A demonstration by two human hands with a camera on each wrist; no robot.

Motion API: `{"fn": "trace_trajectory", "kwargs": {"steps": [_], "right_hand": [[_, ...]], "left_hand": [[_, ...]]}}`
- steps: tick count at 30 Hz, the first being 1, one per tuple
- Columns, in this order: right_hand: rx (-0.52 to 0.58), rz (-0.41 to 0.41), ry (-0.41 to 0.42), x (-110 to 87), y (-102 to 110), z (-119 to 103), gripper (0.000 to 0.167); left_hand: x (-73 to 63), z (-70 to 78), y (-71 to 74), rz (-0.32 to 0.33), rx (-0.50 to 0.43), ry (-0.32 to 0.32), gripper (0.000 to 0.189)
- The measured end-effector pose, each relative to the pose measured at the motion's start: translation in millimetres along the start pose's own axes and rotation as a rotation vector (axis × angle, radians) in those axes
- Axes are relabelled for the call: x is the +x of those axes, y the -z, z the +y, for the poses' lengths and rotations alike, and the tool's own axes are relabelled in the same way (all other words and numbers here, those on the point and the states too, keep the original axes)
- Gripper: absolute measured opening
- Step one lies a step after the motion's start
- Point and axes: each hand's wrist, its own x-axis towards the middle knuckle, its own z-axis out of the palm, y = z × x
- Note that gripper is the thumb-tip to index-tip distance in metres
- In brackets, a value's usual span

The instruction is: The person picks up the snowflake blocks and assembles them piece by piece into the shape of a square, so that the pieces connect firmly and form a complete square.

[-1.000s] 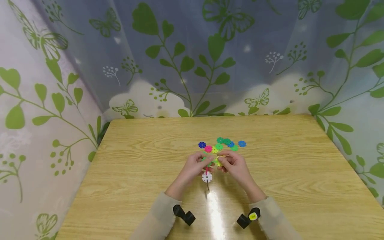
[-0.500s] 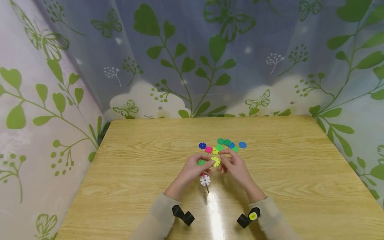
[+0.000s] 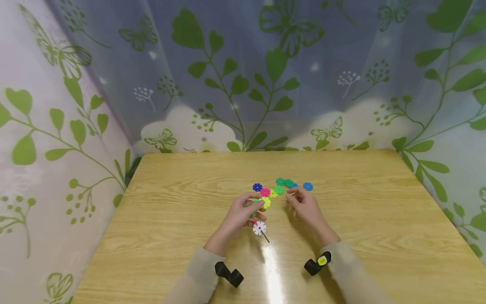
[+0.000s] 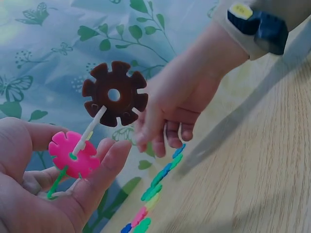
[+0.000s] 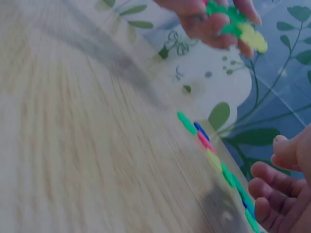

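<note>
My left hand (image 3: pixel 237 214) holds a chain of interlocked notched plastic discs. In the head view, a yellow disc (image 3: pixel 267 203) sticks out at its fingertips and a white disc (image 3: pixel 257 230) hangs below. The left wrist view shows a brown disc (image 4: pixel 130 94) at the chain's end, the white one edge-on, then a pink disc (image 4: pixel 64 151). Green discs (image 5: pixel 232 14) sit among the left fingers in the right wrist view. Over the right part of the loose discs hovers my right hand (image 3: pixel 306 207), its fingers loosely bent; nothing shows between them.
Several loose discs lie flat on the wooden table (image 3: pixel 182 185) beyond the hands: dark blue (image 3: pixel 257 187), pink (image 3: pixel 265 192), green (image 3: pixel 279 190), dark green (image 3: pixel 289 183) and blue (image 3: pixel 308 186). A patterned curtain (image 3: pixel 235 105) surrounds the table's far and side edges.
My right hand has let go of the yellow disc and moved right, towards the loose discs. The left hand has drawn slightly left with the chain, which now includes the yellow disc.
</note>
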Motion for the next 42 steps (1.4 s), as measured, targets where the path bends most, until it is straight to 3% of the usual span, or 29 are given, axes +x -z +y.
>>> {"fn": "trace_trajectory", "kwargs": {"steps": [5,13,23,28,34,42], "right_hand": [[-0.210,0.068,-0.010,9.1,17.7,14.2,0.022],[-0.361,0.074,-0.057,24.9,39.1,20.0,0.024],[-0.541,0.062,-0.135,35.9,41.3,29.6,0.040],[-0.630,0.054,-0.186,40.4,41.3,31.7,0.039],[-0.602,0.066,-0.203,39.0,45.9,28.9,0.030],[-0.374,0.079,-0.057,20.7,37.5,24.5,0.019]], "left_hand": [[-1.0,0.3,-3.4,-0.020,-0.024,0.001,0.043],[-1.6,0.8,-3.5,-0.022,-0.034,-0.011,0.038],[-2.4,0.3,-3.0,-0.004,-0.033,-0.011,0.037],[-2.7,0.7,-2.5,0.003,-0.035,-0.010,0.037],[-3.6,1.1,-2.0,0.002,-0.032,-0.013,0.039],[-3.2,1.3,-0.4,0.005,-0.025,-0.017,0.041]]}}
